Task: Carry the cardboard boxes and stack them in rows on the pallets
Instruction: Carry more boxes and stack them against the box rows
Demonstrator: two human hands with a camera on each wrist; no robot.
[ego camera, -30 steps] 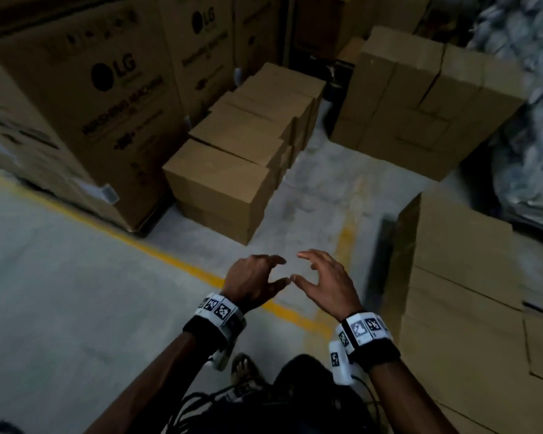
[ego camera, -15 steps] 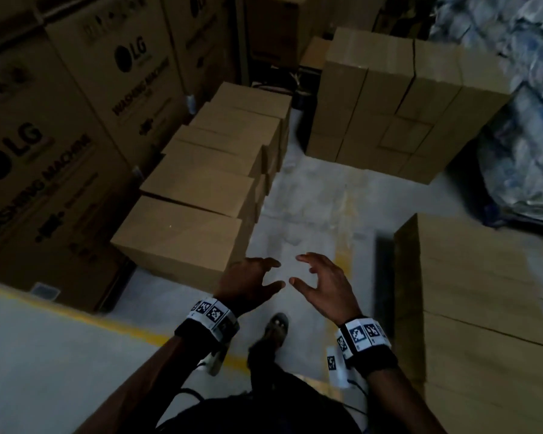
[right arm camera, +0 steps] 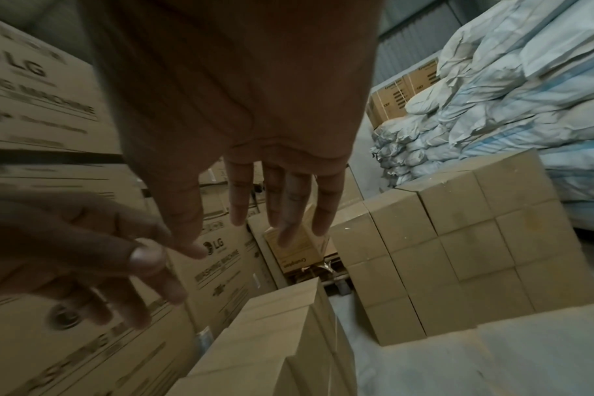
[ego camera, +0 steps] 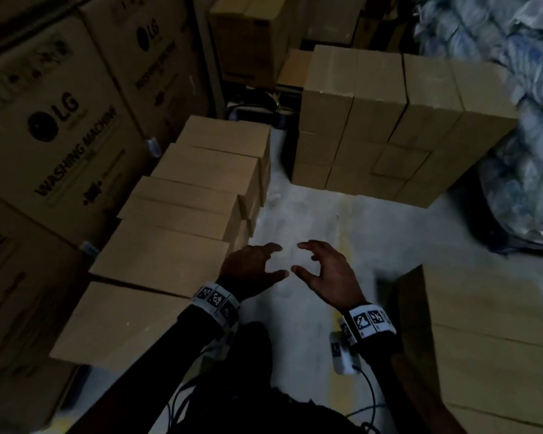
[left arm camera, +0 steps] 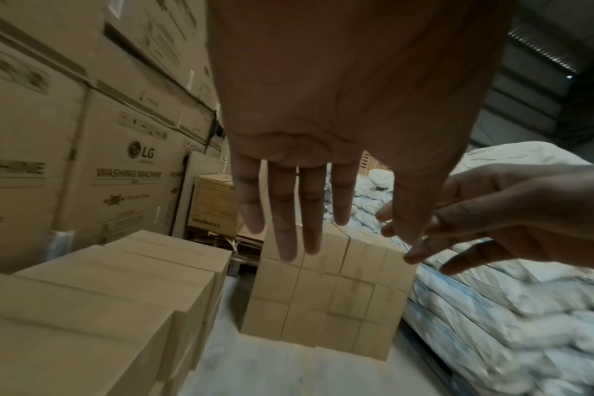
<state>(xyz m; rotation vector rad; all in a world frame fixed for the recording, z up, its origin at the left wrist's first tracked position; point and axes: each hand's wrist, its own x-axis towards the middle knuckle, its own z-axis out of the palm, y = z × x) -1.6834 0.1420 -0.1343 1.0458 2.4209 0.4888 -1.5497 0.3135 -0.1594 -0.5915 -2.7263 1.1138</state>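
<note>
Plain brown cardboard boxes stand in a row [ego camera: 182, 211] along the left, running away from me; the nearest one [ego camera: 129, 324] lies at my left forearm. A taller block of stacked boxes [ego camera: 380, 126] stands ahead at the far end of the aisle, also seen in the left wrist view [left arm camera: 329, 300] and the right wrist view [right arm camera: 458, 257]. My left hand [ego camera: 254, 267] and right hand [ego camera: 323, 274] hang side by side over the bare floor, fingers spread and relaxed, holding nothing. Another box stack [ego camera: 489, 333] is at my right.
Large LG washing machine cartons [ego camera: 60, 136] wall in the left side. White and blue sacks [ego camera: 521, 104] pile up on the right. A pale concrete aisle [ego camera: 320, 214] runs between the box rows. Cables and a white device [ego camera: 342, 355] hang at my right wrist.
I have walked forward down the aisle: the left box row and the far stack have come nearer. Both hands keep the same spread, empty pose in front of me.
</note>
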